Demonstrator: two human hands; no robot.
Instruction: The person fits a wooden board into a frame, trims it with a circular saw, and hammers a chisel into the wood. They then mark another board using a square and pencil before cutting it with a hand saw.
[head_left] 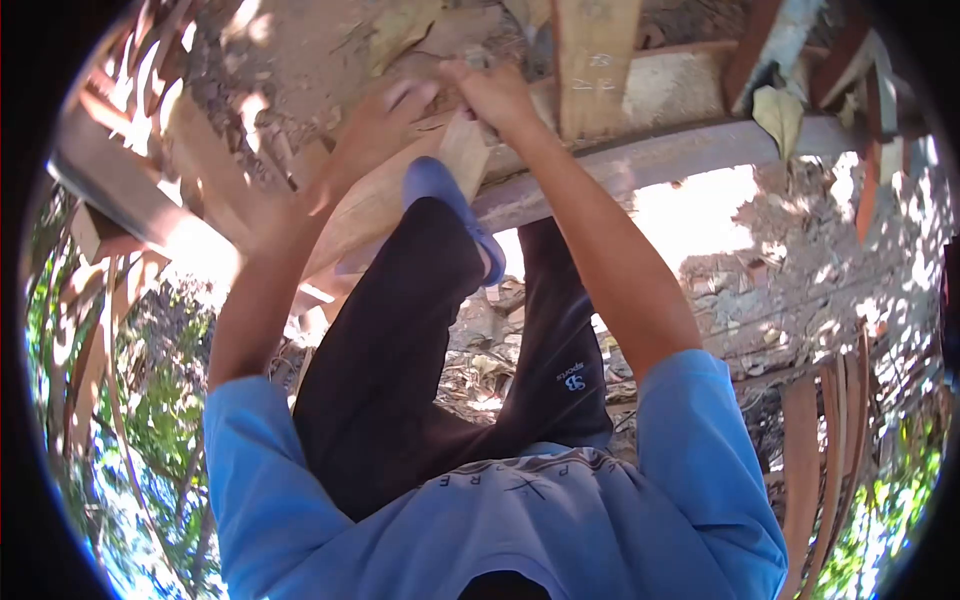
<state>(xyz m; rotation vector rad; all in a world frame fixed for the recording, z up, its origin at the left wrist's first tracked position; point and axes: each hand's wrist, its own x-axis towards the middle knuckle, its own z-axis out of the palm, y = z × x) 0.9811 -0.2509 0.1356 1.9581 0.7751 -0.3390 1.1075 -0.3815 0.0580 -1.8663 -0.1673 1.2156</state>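
Observation:
My left hand (pixel 398 108) is smeared by motion above a pale wooden board (pixel 375 205), so its fingers and anything in them cannot be made out. Close to it on the right, my right hand (pixel 492 98) has its fingers bent together at the top end of a light wooden piece (pixel 465 148). What those fingers hold is too small and hidden to name. A foot in a blue-purple shoe (pixel 432 182) rests on the wood just below my hands.
A long grey-brown beam (pixel 640 165) runs off to the right. An upright board with white marks (pixel 597 50) stands behind it. More timber (pixel 130 195) leans at the left. A dry leaf (pixel 778 120) lies on the beam, and thin boards (pixel 800 470) are at the lower right.

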